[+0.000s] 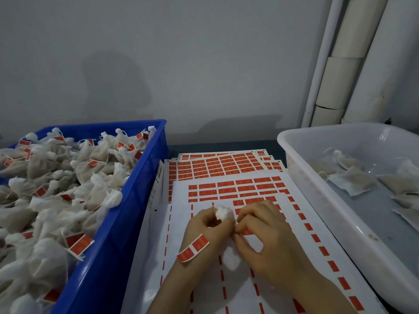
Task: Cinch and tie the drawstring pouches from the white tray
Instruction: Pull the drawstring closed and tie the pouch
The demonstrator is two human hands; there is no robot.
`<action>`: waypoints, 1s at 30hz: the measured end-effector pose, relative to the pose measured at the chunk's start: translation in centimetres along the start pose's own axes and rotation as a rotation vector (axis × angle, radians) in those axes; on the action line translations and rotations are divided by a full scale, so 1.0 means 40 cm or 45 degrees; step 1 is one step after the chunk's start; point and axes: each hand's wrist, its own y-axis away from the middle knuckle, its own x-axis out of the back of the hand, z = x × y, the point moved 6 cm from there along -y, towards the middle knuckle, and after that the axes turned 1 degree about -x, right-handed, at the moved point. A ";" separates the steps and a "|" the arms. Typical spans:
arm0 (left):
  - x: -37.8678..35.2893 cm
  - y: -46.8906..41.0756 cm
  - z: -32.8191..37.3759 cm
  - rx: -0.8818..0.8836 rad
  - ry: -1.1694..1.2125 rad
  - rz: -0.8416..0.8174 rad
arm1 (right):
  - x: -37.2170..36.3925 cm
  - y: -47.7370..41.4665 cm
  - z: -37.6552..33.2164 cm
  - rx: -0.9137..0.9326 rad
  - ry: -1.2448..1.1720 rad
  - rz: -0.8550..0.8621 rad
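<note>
The table (pixel 215 146) is dark and shows only as a narrow strip at the far side; the rest of the middle is covered by white label sheets (pixel 238 189) with rows of red stickers, lying one over another. Behind it stands a plain grey wall (pixel 181 64), and at the far right corner white pipes (pixel 347 75) go up along it. On the left is a blue crate (pixel 113 234), filled high with tied pouches (pixel 68 177) that carry red tags. On the right is the white tray (pixel 340 223); inside it lie several flat pouches (pixel 353 182), not yet closed.

Both hands are over the nearest label sheet, between the crate and the tray, and they touch each other. The left hand (pixel 206 225) has its fingers curled round the neck of one pouch (pixel 223 213); the gathered white top stands out above the fingers, and the body hangs under the hands. A red label (pixel 192 248) is stuck across the back of this hand near the wrist. The right hand (pixel 265 232) comes in from the right with bent fingers; its thumb and forefinger pinch at the same pouch just beside the left fingers; the string itself is too thin to see.
</note>
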 end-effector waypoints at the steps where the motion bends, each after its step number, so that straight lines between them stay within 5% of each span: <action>1: 0.001 -0.001 -0.001 -0.031 -0.025 0.003 | 0.000 0.001 0.000 -0.003 -0.015 -0.007; 7: 0.009 0.011 0.016 -0.251 -0.174 -0.135 | -0.012 0.005 0.010 0.001 0.008 -0.128; 15: 0.000 0.023 0.034 -0.444 -0.437 0.011 | -0.020 0.005 0.016 -0.035 0.027 -0.111; 24: 0.027 0.013 0.007 -0.322 -0.690 0.297 | -0.040 0.006 0.005 -0.034 0.222 -0.051; 30: 0.034 0.012 -0.014 -0.092 -0.456 0.310 | -0.054 0.004 -0.023 0.019 0.348 -0.015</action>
